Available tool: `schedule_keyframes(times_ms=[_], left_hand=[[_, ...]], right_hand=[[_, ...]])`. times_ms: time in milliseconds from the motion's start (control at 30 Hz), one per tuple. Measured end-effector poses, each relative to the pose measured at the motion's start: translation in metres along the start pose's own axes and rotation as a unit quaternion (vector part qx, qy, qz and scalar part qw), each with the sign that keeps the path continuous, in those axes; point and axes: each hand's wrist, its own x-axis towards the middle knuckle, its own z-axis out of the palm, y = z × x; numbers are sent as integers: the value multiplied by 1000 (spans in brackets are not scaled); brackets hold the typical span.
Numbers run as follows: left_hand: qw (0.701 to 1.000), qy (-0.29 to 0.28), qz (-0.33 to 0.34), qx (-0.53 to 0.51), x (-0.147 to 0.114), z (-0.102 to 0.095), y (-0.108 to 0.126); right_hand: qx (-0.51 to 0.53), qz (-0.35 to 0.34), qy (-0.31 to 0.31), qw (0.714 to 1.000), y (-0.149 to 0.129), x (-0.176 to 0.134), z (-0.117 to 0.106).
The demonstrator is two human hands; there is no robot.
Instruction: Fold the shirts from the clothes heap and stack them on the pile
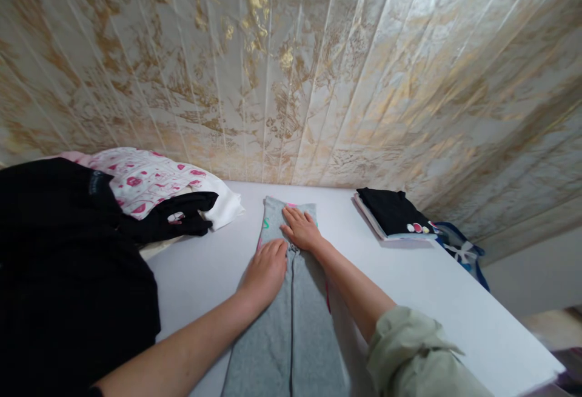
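Note:
A long grey garment (313,324) lies folded lengthwise in front of me, with a dark line down its middle and bits of coloured print at its edges. My right hand (300,227) rests flat on its far end, fingers stretched out. Just nearer and to the left, my left hand (268,270) is on the same cloth with its fingers bent and close together. A small dark detail, perhaps a cord or zip end, shows beside those fingers. The left thumb is mostly hidden.
On the left of the white table (400,300) lies a heap with a black garment (68,263) and a white cloth with pink print (140,176). Folded clothes (391,212), black on top, are stacked at the far right. A blue bag (468,251) is beyond the right edge. Behind hangs a gold-patterned curtain (282,82).

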Motion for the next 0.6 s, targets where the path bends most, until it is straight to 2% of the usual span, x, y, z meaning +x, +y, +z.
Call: schedule_keyframes(times_ms=[133,233,400,500,600], left_hand=[[1000,-22,15,5,10,0,-15],[999,-16,29,-23,15,1,-26],[994,27,42,-100,16,-1,-29],[991,30,42,-122,15,-2,-25],[991,16,58,-117,14,1,-24]], right_hand=[[5,7,28,1000,6,17,-2],[25,15,66,997,6,10,-5],[56,24,131,990,-7,-47,-15],[86,48,117,988,-17,-85,-18],[101,44,117,987,-22,-104,-13]])
